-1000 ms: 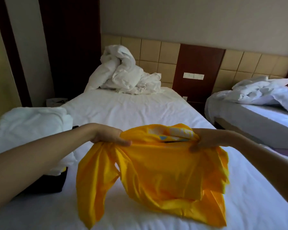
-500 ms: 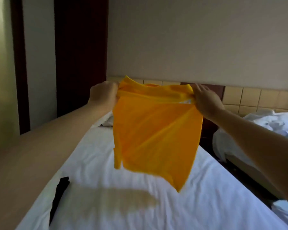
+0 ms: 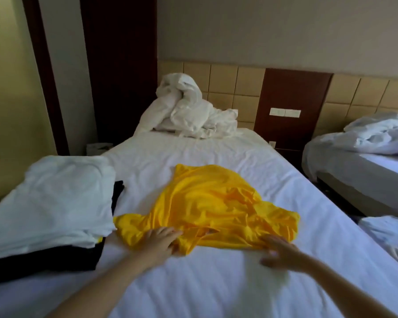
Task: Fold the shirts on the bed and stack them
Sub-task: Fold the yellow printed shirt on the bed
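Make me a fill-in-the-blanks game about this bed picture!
The shirt lying on the bed is ____.
The left hand and the right hand both touch the ____.
The white pile lies on the person's ____ side.
Under that pile lies a ____ garment.
Missing words: yellow; shirt; left; black.

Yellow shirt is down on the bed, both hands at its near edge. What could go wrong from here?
The yellow shirt lies bunched, so folding now would likely trap creases; flatten it first. Its sleeve lies close to the stack of folded clothes, so a wide sweep by the left hand might shove the stack.
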`<control>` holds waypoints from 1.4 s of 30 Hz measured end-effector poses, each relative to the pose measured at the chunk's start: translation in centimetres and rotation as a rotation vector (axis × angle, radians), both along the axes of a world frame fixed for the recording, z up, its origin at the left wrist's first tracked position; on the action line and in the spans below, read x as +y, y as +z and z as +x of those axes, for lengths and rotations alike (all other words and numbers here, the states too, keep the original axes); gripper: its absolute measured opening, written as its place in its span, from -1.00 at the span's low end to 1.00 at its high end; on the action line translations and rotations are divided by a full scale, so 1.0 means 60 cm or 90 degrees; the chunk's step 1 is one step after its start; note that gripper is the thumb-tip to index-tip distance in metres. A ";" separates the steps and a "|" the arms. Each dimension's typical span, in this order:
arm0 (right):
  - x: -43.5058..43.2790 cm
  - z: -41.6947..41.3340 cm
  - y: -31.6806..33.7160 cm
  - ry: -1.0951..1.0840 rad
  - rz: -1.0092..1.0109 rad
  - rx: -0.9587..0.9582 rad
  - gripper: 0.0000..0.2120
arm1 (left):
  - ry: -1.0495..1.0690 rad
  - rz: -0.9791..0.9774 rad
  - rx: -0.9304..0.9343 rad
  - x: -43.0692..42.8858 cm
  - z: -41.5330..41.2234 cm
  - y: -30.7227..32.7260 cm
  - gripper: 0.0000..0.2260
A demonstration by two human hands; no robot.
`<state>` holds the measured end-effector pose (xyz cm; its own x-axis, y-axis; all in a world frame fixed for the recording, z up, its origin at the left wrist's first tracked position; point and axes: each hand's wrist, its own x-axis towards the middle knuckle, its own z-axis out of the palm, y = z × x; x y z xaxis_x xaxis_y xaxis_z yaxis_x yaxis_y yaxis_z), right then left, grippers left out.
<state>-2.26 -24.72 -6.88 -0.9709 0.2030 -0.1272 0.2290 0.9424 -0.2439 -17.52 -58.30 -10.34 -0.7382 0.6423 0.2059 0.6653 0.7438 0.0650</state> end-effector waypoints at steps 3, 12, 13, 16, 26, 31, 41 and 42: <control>-0.025 0.022 -0.045 -0.104 -0.031 0.132 -0.21 | -0.045 0.300 0.024 -0.010 0.024 -0.048 -0.67; -0.037 0.011 -0.035 -0.020 0.075 0.286 -0.82 | -0.089 0.370 0.143 -0.013 0.083 -0.034 -0.78; -0.033 0.016 -0.039 -0.006 0.079 0.345 -0.86 | -0.097 0.363 0.115 -0.016 0.090 -0.032 -0.83; -0.020 0.043 -0.033 0.080 0.079 0.444 -0.74 | -0.100 0.275 -0.025 -0.022 0.115 -0.013 -0.87; -0.022 0.117 -0.015 0.161 0.048 0.158 -0.59 | -0.112 0.037 -0.172 -0.042 0.156 0.021 -0.42; -0.081 0.095 -0.006 0.062 0.032 0.227 -0.18 | -0.079 0.064 -0.131 -0.028 0.160 0.017 -0.61; -0.084 0.088 -0.002 -0.050 0.006 0.150 -0.84 | -0.045 0.202 -0.197 -0.039 0.177 0.030 -0.58; -0.079 0.095 0.004 -0.065 -0.011 0.175 -0.85 | -0.033 0.199 -0.217 -0.041 0.177 0.032 -0.64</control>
<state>3.41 -29.45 -6.65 -0.9439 0.3020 0.1339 0.2456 0.9127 -0.3266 -6.90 -60.76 -8.43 -0.7658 0.6261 0.1468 0.6031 0.6199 0.5019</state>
